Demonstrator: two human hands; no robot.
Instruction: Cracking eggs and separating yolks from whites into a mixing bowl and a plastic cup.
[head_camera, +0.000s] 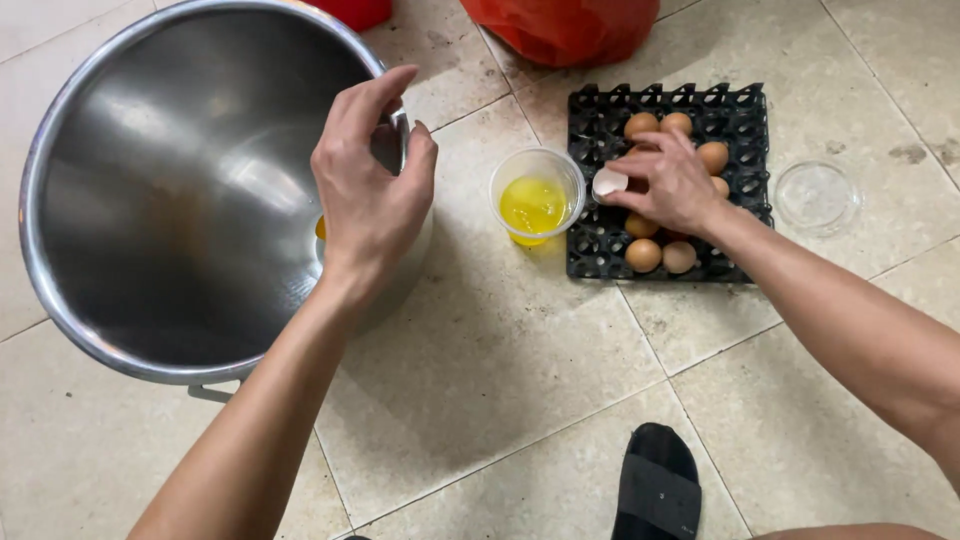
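We're on a beige tiled floor (520, 400). Our left hand (368, 190) grips the steel bowl (150, 190) rim; our right hand (672, 182) pinches an eggshell half (609, 182) over the black egg tray (740, 120), beside the yolk cup (535, 200).

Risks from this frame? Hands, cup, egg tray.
1. The right hand holds an eggshell half over the black egg tray, right beside the plastic cup of yellow egg liquid; a nudge might tip the cup onto the tiled floor.
2. Drips from the shell may land on the whole brown eggs below.
3. The left hand is at the rim of the tilted steel bowl; letting go could let it shift.
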